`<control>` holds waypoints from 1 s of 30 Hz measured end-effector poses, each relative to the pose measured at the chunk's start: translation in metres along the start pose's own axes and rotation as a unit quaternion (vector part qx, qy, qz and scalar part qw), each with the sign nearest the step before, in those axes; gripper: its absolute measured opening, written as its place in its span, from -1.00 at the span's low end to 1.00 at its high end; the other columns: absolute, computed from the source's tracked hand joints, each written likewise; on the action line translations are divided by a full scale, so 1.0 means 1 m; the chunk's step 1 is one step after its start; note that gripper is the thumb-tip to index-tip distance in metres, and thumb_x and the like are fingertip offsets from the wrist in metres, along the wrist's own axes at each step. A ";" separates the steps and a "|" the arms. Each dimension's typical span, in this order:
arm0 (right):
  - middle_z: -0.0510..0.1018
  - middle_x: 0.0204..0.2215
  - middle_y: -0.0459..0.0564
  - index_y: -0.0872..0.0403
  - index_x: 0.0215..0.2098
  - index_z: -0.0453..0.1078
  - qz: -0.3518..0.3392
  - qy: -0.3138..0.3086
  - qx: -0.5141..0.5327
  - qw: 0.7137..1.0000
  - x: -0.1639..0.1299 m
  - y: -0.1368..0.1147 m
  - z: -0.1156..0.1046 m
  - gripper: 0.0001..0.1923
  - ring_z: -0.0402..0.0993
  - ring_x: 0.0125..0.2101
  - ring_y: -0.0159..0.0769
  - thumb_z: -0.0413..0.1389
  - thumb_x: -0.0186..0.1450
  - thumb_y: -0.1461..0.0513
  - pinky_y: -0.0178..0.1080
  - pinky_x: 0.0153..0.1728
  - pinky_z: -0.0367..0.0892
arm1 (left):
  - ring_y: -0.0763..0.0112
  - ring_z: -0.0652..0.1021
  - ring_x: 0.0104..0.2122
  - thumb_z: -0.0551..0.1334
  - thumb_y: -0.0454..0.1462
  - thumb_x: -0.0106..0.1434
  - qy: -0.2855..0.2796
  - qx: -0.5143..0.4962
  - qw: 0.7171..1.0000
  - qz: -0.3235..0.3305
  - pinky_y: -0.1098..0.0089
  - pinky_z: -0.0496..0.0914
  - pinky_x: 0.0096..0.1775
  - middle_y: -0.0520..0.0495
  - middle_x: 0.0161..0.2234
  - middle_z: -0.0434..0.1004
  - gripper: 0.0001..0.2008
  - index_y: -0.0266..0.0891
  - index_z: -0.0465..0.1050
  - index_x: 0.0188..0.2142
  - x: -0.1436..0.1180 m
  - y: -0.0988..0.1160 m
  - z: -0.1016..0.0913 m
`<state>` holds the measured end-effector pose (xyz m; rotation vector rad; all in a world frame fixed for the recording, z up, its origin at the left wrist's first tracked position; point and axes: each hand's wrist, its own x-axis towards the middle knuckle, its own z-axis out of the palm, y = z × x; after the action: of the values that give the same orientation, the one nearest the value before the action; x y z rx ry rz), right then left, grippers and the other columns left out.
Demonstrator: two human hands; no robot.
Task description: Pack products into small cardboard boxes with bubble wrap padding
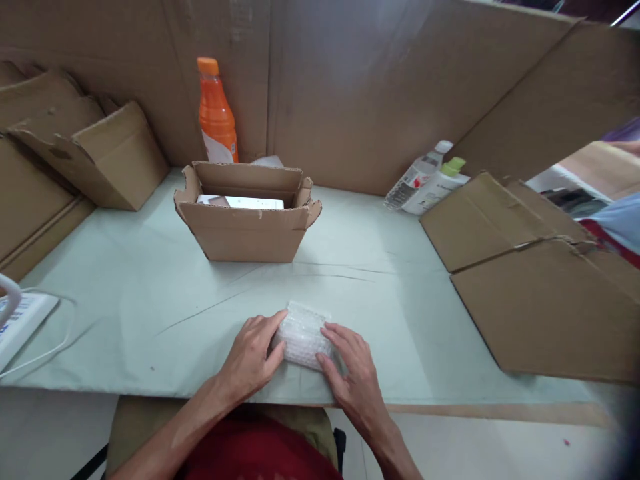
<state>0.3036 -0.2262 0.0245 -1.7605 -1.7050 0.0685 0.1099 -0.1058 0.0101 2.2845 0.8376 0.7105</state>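
Observation:
A small bubble-wrapped package lies on the pale green table cover near the front edge. My left hand grips its left side, with the thumb near the front and the fingers towards the back corner. On the right side, my right hand closes round it with thumb and fingers curved against the wrap. What is inside the wrap cannot be made out. Beyond the hands stands an open cardboard box with a white flat item showing inside.
An orange bottle stands behind the box. At the back right lean a clear bottle and a white bottle with a green cap. Cardboard boxes stand left and right. A white power strip with a cable lies at left.

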 end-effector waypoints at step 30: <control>0.54 0.02 0.03 -0.10 -0.02 0.49 -0.019 -0.148 0.214 0.965 0.057 -0.014 -0.025 -0.74 0.48 0.05 -0.14 0.21 0.31 0.13 -0.13 0.04 0.44 | 0.29 0.58 -0.08 0.15 -0.40 0.23 -0.022 -0.214 0.973 -0.078 0.23 0.45 0.04 -0.14 -0.03 0.55 -0.26 -0.17 -0.04 0.37 -0.002 0.035 0.005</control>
<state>0.3118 -0.1866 0.0740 -1.4418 -1.7637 0.6633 0.1250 -0.1309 0.0295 1.8228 0.7489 0.6909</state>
